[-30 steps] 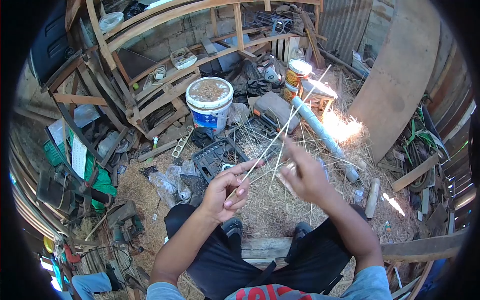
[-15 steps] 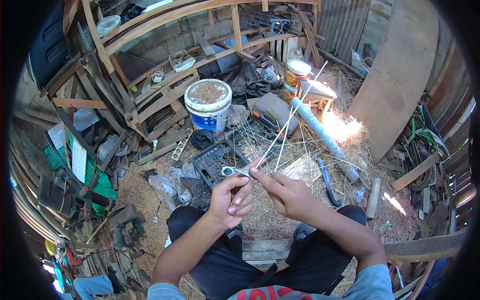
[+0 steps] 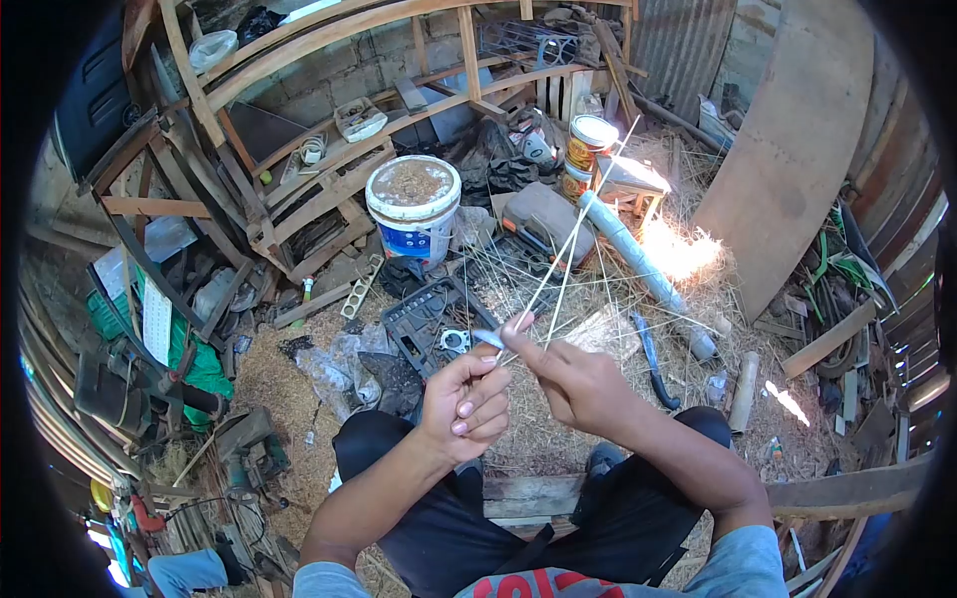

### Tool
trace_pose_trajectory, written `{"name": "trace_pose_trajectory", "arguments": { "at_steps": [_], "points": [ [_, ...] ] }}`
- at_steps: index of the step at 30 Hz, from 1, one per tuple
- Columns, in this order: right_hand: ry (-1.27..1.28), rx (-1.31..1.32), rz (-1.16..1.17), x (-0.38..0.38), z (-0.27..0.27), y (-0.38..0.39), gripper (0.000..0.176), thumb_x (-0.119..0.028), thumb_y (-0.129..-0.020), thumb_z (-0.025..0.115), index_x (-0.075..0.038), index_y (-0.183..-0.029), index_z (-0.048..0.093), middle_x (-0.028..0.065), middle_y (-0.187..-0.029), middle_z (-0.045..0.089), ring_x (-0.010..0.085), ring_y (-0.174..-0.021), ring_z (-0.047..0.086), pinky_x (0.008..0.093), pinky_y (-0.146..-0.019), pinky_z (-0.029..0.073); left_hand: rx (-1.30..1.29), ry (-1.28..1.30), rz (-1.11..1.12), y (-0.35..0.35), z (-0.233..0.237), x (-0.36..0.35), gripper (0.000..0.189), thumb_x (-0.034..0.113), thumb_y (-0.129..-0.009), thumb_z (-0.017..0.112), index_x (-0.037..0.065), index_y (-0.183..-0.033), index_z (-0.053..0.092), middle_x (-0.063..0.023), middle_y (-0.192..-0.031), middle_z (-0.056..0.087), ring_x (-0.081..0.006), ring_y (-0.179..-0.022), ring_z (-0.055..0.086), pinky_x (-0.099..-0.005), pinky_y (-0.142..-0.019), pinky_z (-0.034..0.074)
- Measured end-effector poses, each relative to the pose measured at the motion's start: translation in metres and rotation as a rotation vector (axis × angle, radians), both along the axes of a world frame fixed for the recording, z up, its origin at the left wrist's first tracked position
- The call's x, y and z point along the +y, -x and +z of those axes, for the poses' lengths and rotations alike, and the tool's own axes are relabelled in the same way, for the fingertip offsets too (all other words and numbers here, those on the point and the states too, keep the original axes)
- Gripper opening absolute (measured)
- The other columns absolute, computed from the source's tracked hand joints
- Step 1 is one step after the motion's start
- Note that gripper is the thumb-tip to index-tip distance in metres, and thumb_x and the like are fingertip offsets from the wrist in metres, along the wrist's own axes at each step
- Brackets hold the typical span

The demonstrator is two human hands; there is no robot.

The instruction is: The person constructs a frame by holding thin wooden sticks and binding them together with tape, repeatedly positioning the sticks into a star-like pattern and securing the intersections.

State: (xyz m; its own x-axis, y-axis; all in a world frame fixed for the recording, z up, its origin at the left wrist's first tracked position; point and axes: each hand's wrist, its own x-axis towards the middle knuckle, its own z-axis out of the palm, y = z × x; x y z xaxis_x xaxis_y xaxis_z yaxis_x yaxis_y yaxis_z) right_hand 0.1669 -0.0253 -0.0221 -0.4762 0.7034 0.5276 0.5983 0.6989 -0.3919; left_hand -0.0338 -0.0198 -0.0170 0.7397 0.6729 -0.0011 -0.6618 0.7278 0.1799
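Note:
My left hand (image 3: 467, 407) is closed around the lower end of a thin pale strip (image 3: 570, 239), which looks like bamboo and slants up and away to the right. Against the left fingertips, my right hand (image 3: 573, 387) is closed, its thumb and index finger pressed at the strip. A short blurred knife blade (image 3: 487, 339) sticks out leftward from the right fingertips, over the left index finger. Its handle is hidden, apparently inside the right hand. More thin strips (image 3: 605, 269) lean and lie beyond both hands.
Ahead stand a white bucket (image 3: 413, 214) and a grey case (image 3: 546, 224). An open black tool tray (image 3: 431, 324) lies before my left hand. A blue-grey pipe (image 3: 638, 264) and a dark curved tool (image 3: 653, 364) are to the right. A wooden beam (image 3: 837, 491) crosses near my legs.
The strip's far end has swung slightly left. The blade has shifted a little up and right and is now blurred; both hands stay close together.

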Motion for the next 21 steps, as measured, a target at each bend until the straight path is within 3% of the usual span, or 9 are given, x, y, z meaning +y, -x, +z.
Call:
{"name": "trace_pose_trajectory", "arguments": {
  "at_steps": [3,6,9,13,16,19,21],
  "points": [
    [0.009,0.066,-0.023,0.006,-0.001,-0.001,0.067,0.001,-0.079,0.061,-0.013,-0.143,0.046,0.0098,-0.068,0.049,0.0268,-0.057,0.055,0.0382,-0.052,0.046,0.013,-0.021,0.031,0.000,-0.004,-0.002,0.030,0.009,-0.100,0.031,0.013,-0.123,0.049,0.0000,-0.050,0.038,-0.0091,-0.030,0.031,-0.0222,-0.029,0.023],
    [0.035,0.051,0.090,-0.003,0.002,0.003,0.067,0.002,-0.079,0.061,-0.013,-0.143,0.047,0.0093,-0.066,0.048,0.0259,-0.056,0.054,0.0378,-0.051,0.046,0.080,-0.055,0.054,-0.001,0.004,-0.003,0.030,0.010,-0.100,0.031,0.013,-0.124,0.048,0.0004,-0.049,0.037,-0.0086,-0.030,0.031,-0.0220,-0.029,0.022],
    [0.024,-0.018,0.039,-0.003,0.008,0.000,0.065,0.002,-0.079,0.061,-0.013,-0.142,0.048,0.0088,-0.065,0.047,0.0249,-0.054,0.053,0.0370,-0.050,0.045,0.096,-0.047,0.055,0.002,0.003,-0.003,0.031,0.010,-0.100,0.031,0.013,-0.126,0.047,0.0008,-0.049,0.036,-0.0079,-0.030,0.030,-0.0214,-0.029,0.023],
    [-0.059,0.008,-0.058,0.006,0.001,-0.004,0.066,-0.006,-0.083,0.059,-0.025,-0.145,0.045,0.0053,-0.066,0.048,0.0234,-0.050,0.052,0.0361,-0.044,0.046,0.103,-0.094,0.053,0.000,0.004,-0.005,0.032,0.010,-0.099,0.031,0.012,-0.126,0.048,0.0011,-0.048,0.035,-0.0071,-0.030,0.030,-0.0205,-0.029,0.024],
    [-0.070,0.003,-0.086,0.008,0.003,-0.007,0.066,-0.006,-0.083,0.059,-0.024,-0.145,0.045,0.0065,-0.066,0.048,0.0242,-0.051,0.053,0.0368,-0.046,0.046,0.122,-0.071,0.074,0.000,-0.002,-0.005,0.042,0.008,-0.098,0.031,0.011,-0.138,0.042,0.0010,-0.048,0.034,-0.0069,-0.031,0.030,-0.0202,-0.030,0.025],
    [-0.058,0.042,-0.171,0.018,0.001,-0.019,0.064,-0.005,-0.085,0.058,-0.021,-0.145,0.045,0.0090,-0.069,0.053,0.0265,-0.056,0.056,0.0385,-0.052,0.048,0.131,-0.104,0.050,-0.001,0.003,-0.009,0.059,0.006,-0.097,0.029,0.010,-0.154,0.015,-0.0010,-0.048,0.035,-0.0088,-0.031,0.032,-0.0216,-0.032,0.027],
    [-0.033,0.141,-0.253,0.036,0.003,-0.038,0.058,-0.004,-0.087,0.055,-0.018,-0.143,0.047,0.0115,-0.073,0.059,0.0282,-0.059,0.058,0.0390,-0.058,0.050,0.159,-0.125,-0.001,-0.001,0.002,-0.014,0.061,0.005,-0.096,0.029,0.009,-0.154,0.014,-0.0011,-0.047,0.035,-0.0084,-0.031,0.031,-0.0215,-0.032,0.027]
  ]
}}
